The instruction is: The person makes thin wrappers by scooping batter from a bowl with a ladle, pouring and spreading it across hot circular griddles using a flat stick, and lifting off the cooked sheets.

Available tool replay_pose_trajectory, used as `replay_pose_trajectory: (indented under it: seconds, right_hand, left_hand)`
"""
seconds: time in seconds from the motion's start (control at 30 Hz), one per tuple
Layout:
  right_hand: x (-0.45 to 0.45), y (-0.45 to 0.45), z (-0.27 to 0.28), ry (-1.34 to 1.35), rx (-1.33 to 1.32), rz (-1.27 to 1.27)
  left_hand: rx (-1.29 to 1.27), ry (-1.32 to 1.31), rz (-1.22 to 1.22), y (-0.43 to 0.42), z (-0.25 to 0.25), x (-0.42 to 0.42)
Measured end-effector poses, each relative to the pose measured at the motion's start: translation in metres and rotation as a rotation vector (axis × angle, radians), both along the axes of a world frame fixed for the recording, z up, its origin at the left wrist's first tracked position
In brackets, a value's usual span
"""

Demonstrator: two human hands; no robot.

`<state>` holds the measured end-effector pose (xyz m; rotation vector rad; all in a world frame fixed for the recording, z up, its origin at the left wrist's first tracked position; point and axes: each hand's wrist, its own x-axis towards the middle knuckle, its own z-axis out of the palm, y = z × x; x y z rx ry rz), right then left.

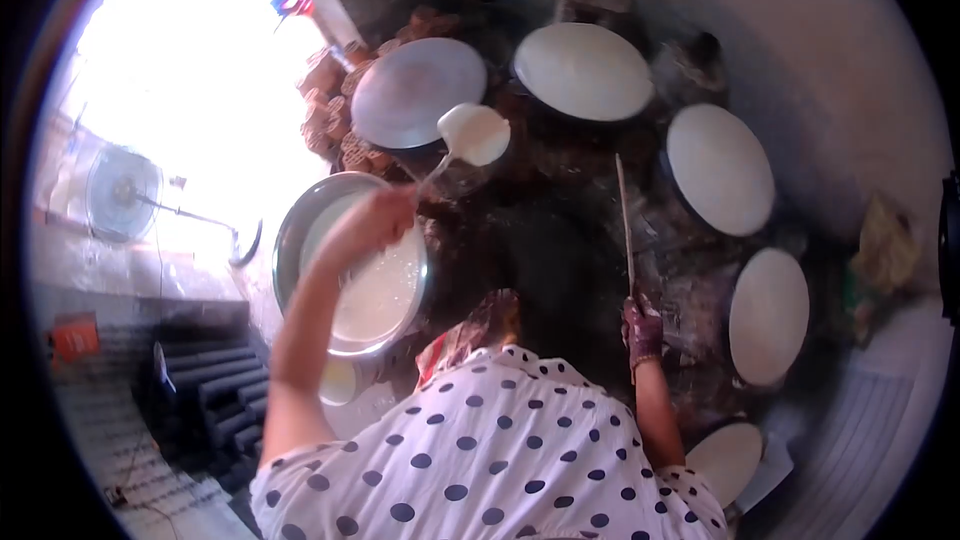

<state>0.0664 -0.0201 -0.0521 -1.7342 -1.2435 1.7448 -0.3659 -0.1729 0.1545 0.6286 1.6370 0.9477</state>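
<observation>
My left hand [378, 225] grips the handle of a ladle [478, 135], whose bowl is full of white batter. The ladle is raised near the front edge of a greyish round pan [420, 92]. Below my left forearm stands a large metal basin [284, 245] of white batter [378, 292]. My right hand [642, 330], in a dark glove, is closed around a long thin stick [625, 215] pointing away from me. Several round pans with white tops curve around to the right, among them a far pan [583, 72] and a right-hand pan [720, 170].
Brown honeycomb-holed cylinders [322, 105] are piled behind the greyish pan. Black cylinders [225, 385] are stacked at the lower left, below a fan [124, 192]. A small pale container [338, 382] sits beside the basin. A wall [850, 70] curves along the right.
</observation>
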Motion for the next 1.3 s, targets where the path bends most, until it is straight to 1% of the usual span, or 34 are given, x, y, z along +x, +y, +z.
replay_pose_trajectory:
  seconds: [0.03, 0.07, 0.1, 0.13, 0.2, 0.23, 0.27, 0.3, 0.33, 0.4, 0.43, 0.47, 0.5, 0.53, 0.6, 0.63, 0.67, 0.7, 0.73, 0.8, 0.83, 0.87, 0.93, 0.97, 1.0, 1.03, 1.07, 1.1, 1.13, 1.17, 1.23, 1.27, 1.3]
  right_hand:
    - [-0.041, 0.010, 0.021, 0.008, -0.022, 0.078]
    - [-0.070, 0.020, 0.031, 0.016, -0.045, 0.156]
    - [-0.095, 0.033, 0.032, -0.023, -0.055, 0.244]
    - [-0.118, 0.043, 0.035, -0.025, -0.052, 0.254]
    - [-0.174, 0.070, 0.038, -0.067, 0.477, 0.458]
    - [-0.203, 0.086, 0.041, -0.084, 0.743, 0.554]
    - [-0.230, 0.103, 0.046, -0.082, 0.747, 0.565]
    - [-0.257, 0.122, 0.055, -0.163, 0.945, 0.645]
    - [-0.281, 0.138, 0.063, -0.246, 1.140, 0.722]
    - [-0.329, 0.166, 0.083, -0.330, 1.187, 0.788]
    - [-0.350, 0.184, 0.077, -0.443, 1.268, 0.856]
    - [-0.364, 0.198, 0.073, -0.440, 1.270, 0.867]
    - [-0.379, 0.208, 0.073, -0.493, 1.262, 0.908]
    - [-0.391, 0.218, 0.072, -0.545, 1.254, 0.948]
    - [-0.405, 0.234, 0.055, -0.535, 1.252, 0.988]
    - [-0.405, 0.237, 0.047, -0.572, 1.213, 0.995]
    - [-0.405, 0.240, 0.040, -0.610, 1.174, 1.003]
    - [-0.409, 0.242, 0.034, -0.587, 1.162, 0.988]
    - [-0.418, 0.246, 0.025, -0.578, 1.159, 0.999]
    - [-0.438, 0.252, 0.005, -0.474, 1.302, 0.870]
    - [-0.447, 0.253, -0.005, -0.489, 1.245, 0.892]
    - [-0.446, 0.254, -0.013, -0.484, 1.234, 0.900]
    - [-0.437, 0.250, -0.005, -0.435, 0.890, 0.919]
    - [-0.428, 0.245, -0.022, -0.275, 0.994, 0.793]
    - [-0.432, 0.240, -0.027, -0.273, 0.990, 0.796]
    - [-0.440, 0.231, -0.030, -0.054, 0.927, 0.610]
    - [-0.447, 0.225, -0.035, 0.158, 0.852, 0.420]
    - [-0.457, 0.224, -0.053, -0.088, 0.754, 0.544]
    - [-0.481, 0.221, -0.046, -0.268, 0.525, 0.687]
    - [-0.505, 0.213, -0.049, -0.251, 0.555, 0.694]
    - [-0.527, 0.206, -0.057, -0.232, 0.580, 0.704]
    - [-0.528, 0.206, -0.060, -0.079, 0.575, 0.676]
    - [-0.529, 0.207, -0.063, 0.079, 0.572, 0.649]
  left_hand:
    - [-0.016, 0.112, -0.025, 0.022, 0.007, -0.034]
    - [-0.084, -0.371, 0.113, 0.037, -0.020, -0.088]
    - [-0.147, -0.607, 0.217, 0.054, -0.034, -0.130]
    - [-0.140, -0.610, 0.226, 0.067, -0.031, -0.156]
    - [-0.192, -0.734, 0.284, 0.100, -0.027, -0.195]
    - [-0.185, -0.737, 0.293, 0.114, -0.026, -0.216]
    - [-0.205, -0.645, 0.245, 0.128, -0.027, -0.234]
    - [-0.226, -0.554, 0.197, 0.142, -0.029, -0.250]
    - [-0.223, -0.559, 0.206, 0.156, -0.035, -0.262]
    - [-0.232, -0.592, 0.205, 0.185, -0.050, -0.280]
    - [-0.229, -0.597, 0.214, 0.196, -0.057, -0.286]
    - [-0.219, -0.474, 0.183, 0.206, -0.064, -0.290]
    - [-0.211, -0.350, 0.152, 0.215, -0.071, -0.296]
    - [-0.211, -0.353, 0.160, 0.226, -0.082, -0.303]
    - [-0.214, -0.140, 0.160, 0.240, -0.101, -0.315]
    - [-0.221, -0.141, 0.171, 0.244, -0.110, -0.316]
    - [-0.178, 0.006, 0.141, 0.244, -0.120, -0.313]
    - [-0.135, 0.154, 0.110, 0.245, -0.126, -0.310]
    - [-0.143, 0.153, 0.119, 0.247, -0.129, -0.307]
    - [-0.084, 0.250, 0.230, 0.253, -0.138, -0.306]
    - [-0.041, 0.247, 0.294, 0.254, -0.144, -0.307]
    - [-0.054, 0.244, 0.297, 0.252, -0.150, -0.308]
    - [-0.101, 0.314, 0.347, 0.254, -0.154, -0.307]
    - [-0.105, 0.313, 0.349, 0.254, -0.153, -0.304]
    - [-0.198, 0.513, 0.291, 0.255, -0.138, -0.294]
    - [-0.290, 0.712, 0.228, 0.256, -0.129, -0.291]
    - [-0.295, 0.711, 0.229, 0.256, -0.138, -0.296]
    - [-0.294, 0.961, 0.178, 0.254, -0.154, -0.304]
    - [-0.290, 1.210, 0.122, 0.251, -0.164, -0.309]
    - [-0.295, 1.208, 0.122, 0.250, -0.160, -0.309]
    - [-0.492, 1.160, 0.163, 0.246, -0.147, -0.308]
    - [-0.492, 1.156, 0.158, 0.240, -0.146, -0.308]
    - [-0.544, 1.174, 0.210, 0.228, -0.145, -0.312]
